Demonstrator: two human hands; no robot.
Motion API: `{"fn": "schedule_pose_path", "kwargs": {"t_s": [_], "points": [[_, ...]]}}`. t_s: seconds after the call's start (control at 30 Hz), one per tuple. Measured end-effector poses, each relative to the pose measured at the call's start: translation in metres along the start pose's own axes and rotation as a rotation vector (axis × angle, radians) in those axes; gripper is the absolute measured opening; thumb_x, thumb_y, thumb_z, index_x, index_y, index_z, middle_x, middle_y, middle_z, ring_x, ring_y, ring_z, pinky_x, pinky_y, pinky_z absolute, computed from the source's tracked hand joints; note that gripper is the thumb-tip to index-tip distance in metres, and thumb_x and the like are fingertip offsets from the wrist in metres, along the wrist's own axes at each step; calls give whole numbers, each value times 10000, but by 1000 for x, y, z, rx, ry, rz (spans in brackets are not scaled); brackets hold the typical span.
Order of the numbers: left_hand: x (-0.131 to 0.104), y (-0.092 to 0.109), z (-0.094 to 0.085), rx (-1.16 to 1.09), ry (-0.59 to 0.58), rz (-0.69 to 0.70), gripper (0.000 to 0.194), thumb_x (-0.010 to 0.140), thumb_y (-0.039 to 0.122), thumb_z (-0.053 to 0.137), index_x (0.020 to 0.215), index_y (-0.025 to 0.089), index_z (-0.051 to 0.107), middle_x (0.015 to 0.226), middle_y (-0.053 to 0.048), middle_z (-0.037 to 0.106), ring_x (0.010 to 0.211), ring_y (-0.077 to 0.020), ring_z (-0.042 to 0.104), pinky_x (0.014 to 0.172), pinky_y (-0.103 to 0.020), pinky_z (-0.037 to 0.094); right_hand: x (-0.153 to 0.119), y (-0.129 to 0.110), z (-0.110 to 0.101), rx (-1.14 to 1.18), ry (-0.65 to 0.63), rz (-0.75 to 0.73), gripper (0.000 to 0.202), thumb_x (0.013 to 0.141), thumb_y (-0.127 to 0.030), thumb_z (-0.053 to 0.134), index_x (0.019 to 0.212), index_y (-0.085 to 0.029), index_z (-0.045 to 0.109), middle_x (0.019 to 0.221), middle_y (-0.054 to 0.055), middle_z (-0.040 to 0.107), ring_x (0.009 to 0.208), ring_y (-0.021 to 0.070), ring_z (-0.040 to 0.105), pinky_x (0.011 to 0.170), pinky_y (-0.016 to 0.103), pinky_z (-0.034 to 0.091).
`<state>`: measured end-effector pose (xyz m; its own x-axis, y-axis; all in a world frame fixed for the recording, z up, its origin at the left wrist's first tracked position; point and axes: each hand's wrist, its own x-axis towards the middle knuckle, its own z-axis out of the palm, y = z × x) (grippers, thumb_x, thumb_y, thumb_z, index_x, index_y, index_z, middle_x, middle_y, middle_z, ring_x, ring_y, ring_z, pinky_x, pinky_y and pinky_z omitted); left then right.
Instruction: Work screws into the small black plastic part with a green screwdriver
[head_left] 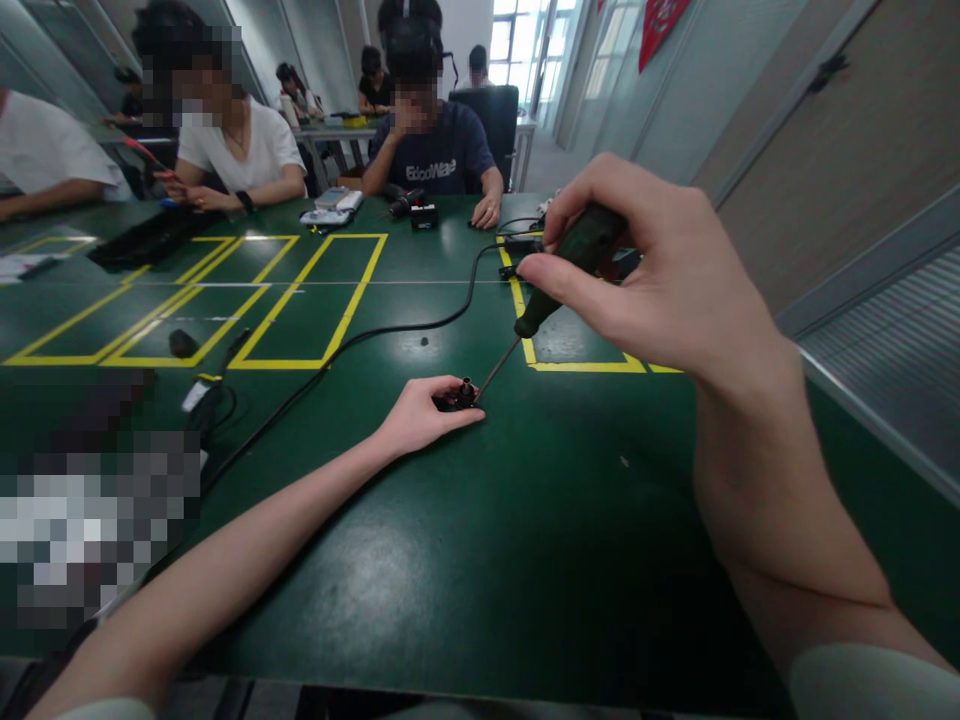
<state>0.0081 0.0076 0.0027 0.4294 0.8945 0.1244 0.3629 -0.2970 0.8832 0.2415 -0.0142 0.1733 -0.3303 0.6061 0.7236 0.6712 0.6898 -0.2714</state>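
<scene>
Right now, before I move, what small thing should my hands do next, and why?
I'd probably tip the screwdriver in your right hand more upright while your left hand steadies the small black part: the shaft slants in, its tip at the part's edge.

"Where's the left hand (421,418)?"
"Low and well forward, thumb and fingers closing in a pinch, with the left forearm (262,545) stretched from the lower left."
"And the right hand (652,265)?"
"Raised higher, thumb and fingers curled in a grip, above the upright right forearm (784,500)."
</scene>
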Motion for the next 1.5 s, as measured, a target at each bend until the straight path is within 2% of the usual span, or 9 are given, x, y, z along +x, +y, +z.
{"fn": "schedule_pose_path", "kwargs": {"t_s": [0.1,0.23,0.3,0.47,0.53,0.77,1.0,1.2,1.5], "points": [[0,1,0,8,6,6,323,832,429,800,1022,170,827,956,-59,829,890,-234,740,831,-340,564,0,-1,2,59,25,-50,155,860,-277,724,929,-251,587,876,-17,627,750,132,559,605,274,427],[0,-1,0,6,9,13,318,835,425,798,1023,170,824,962,-63,831,899,-241,751,840,-347,576,1,-2,7,193,45,-115,196,806,-168,685,922,-259,556,904,-24,658,795,150,611,693,306,500],[0,-1,1,1,5,15,306,838,414,795,1020,168,821,951,-62,830,894,-237,755,845,-345,580,4,0,7,228,125,-137,191,779,-151,663,880,-257,540,850,-30,633,769,152,607,709,320,494],[0,-2,0,-18,-8,2,306,829,399,814,1025,164,820,991,-72,835,920,-232,762,885,-347,585,11,12,4,304,430,-209,157,684,-140,636,731,-240,525,745,-14,500,659,152,577,664,344,397],[0,-2,0,-36,-12,-13,321,815,403,832,1028,163,821,1000,-74,837,933,-237,765,900,-355,586,12,16,4,299,462,-204,149,662,-141,633,709,-236,528,738,-13,491,650,151,570,660,343,373],[0,-2,-1,-51,-21,-27,345,785,400,856,1031,160,832,1006,-77,838,951,-249,768,927,-376,592,10,22,5,215,416,-188,139,667,-173,637,702,-247,524,748,-5,550,652,149,555,648,345,391],[0,-1,-2,-72,-22,-46,360,770,394,870,1042,161,837,1023,-83,841,963,-257,773,953,-396,597,10,18,7,178,439,-189,138,667,-234,621,702,-253,488,739,-4,530,648,158,549,652,351,382],[1,-2,-3,-115,-36,-55,383,738,376,899,1048,160,836,1040,-86,845,985,-264,782,993,-413,599,7,12,5,172,422,-169,158,685,-199,617,716,-243,468,744,-4,529,682,160,574,666,347,392],[2,-2,-3,-119,-39,-87,420,723,380,916,1068,154,837,1048,-98,848,1008,-283,788,1020,-446,597,8,9,5,168,455,-194,146,656,-199,612,724,-245,492,731,2,562,663,148,506,667,349,391]]}}
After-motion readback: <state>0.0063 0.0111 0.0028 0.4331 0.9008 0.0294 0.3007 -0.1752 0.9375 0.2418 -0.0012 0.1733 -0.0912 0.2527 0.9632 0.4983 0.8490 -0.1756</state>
